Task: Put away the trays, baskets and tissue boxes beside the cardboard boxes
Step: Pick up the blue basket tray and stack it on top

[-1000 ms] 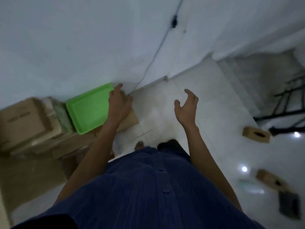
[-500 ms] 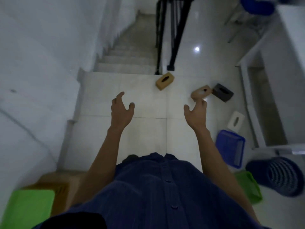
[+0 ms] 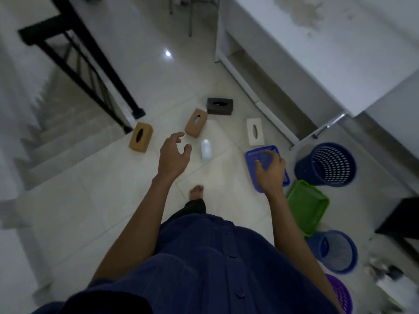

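Fingers [image 3: 259,165] of right hand [image 3: 271,173] hang over blue tray [image 3: 250,156].

I am standing on a pale tiled floor [image 3: 90,189] that is catching a small spot of light [image 3: 168,53]. To my left, grey stairs [image 3: 56,137] are sitting beside a black railing [image 3: 90,71]. A white desk [image 3: 328,53] is running along my right, its top looking stained.
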